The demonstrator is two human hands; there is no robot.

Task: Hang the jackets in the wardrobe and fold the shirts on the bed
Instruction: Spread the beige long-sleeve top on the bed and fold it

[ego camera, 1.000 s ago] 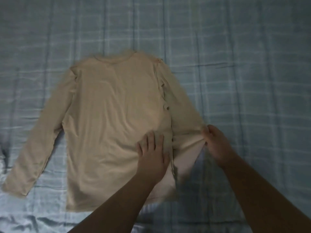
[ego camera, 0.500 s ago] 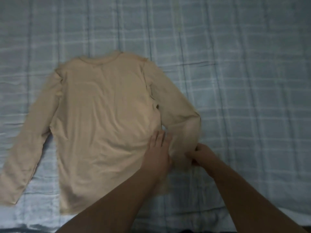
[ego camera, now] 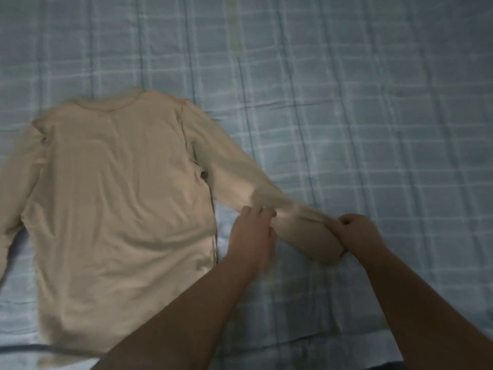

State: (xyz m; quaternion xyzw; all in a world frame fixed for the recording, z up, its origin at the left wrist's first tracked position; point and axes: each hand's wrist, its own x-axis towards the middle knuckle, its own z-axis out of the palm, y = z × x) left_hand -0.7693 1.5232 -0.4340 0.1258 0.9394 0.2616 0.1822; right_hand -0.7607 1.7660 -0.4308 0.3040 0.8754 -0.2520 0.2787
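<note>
Nothing legible: no text, label, brand, number or sign to be read on the shirt [ego camera: 120, 198] or on the checked cover of the bed [ego camera: 373, 102].

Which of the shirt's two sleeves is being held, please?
The right-side sleeve: the left hand and right hand grip it; the left-side sleeve lies untouched.
</note>
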